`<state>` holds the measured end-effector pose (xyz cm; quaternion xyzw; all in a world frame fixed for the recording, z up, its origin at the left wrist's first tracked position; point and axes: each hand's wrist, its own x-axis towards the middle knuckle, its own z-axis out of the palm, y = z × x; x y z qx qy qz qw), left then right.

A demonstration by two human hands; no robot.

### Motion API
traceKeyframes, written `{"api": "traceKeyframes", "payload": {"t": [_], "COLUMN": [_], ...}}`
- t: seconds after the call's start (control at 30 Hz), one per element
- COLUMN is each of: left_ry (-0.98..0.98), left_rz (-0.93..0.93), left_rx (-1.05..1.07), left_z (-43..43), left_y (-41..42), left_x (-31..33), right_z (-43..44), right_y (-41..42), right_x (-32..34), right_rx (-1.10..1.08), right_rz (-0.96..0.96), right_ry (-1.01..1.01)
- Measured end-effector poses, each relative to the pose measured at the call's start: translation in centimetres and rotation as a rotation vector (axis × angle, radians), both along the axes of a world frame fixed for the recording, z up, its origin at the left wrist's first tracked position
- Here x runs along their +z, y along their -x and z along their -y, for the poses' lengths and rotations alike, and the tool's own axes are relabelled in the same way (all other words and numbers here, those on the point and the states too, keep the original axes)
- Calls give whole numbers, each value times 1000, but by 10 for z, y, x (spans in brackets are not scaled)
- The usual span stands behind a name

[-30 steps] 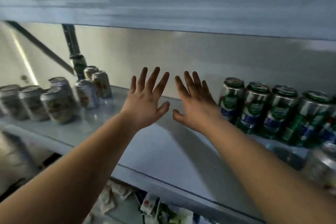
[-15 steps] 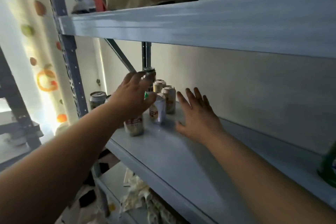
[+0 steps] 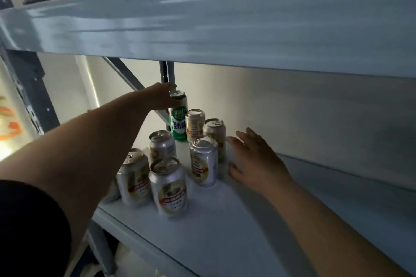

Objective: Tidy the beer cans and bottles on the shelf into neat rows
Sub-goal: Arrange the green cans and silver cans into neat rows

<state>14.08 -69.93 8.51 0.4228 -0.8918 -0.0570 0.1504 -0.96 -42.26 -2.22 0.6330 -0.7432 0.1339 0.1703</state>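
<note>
Head view showed the left hand at the back left corner of the shelf, fingers curled around the upper part of the tall green can, which stood upright against the rear post. The right hand lay low over the shelf with fingers spread and empty, fingertips just beside the rearmost of the silver-and-gold cans. Those silver-and-gold cans stood upright in a loose cluster in front of the green can, two ragged files, not yet straight. Judgement: the step in hand was taking the green can, probably to join its own kind. To do it well, lift it straight up clear of the neighbouring tops before swinging it out, minding the upper shelf beam overhead, and let the flat right hand fence the short cans so none tips. Compared with half a second before, the left hand had left the near cans and reached deeper to the green can; the right hand had closed in on the cluster; more cans were in view.
</note>
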Motion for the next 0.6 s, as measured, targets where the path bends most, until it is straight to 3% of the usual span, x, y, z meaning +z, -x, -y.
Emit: {"api": "traceKeyframes", "payload": {"t": [0.33, 0.6], "left_ry": [-174, 49], "left_rz": [-246, -426], "left_rx": [37, -47], "left_z": [19, 7], "left_y": [30, 21], "left_x": [-13, 14], "right_z": [-6, -8], "right_y": [4, 0], "right_x": [-6, -3], "right_rx": [21, -23], "right_rz": [63, 62], "right_ry": [48, -39]}}
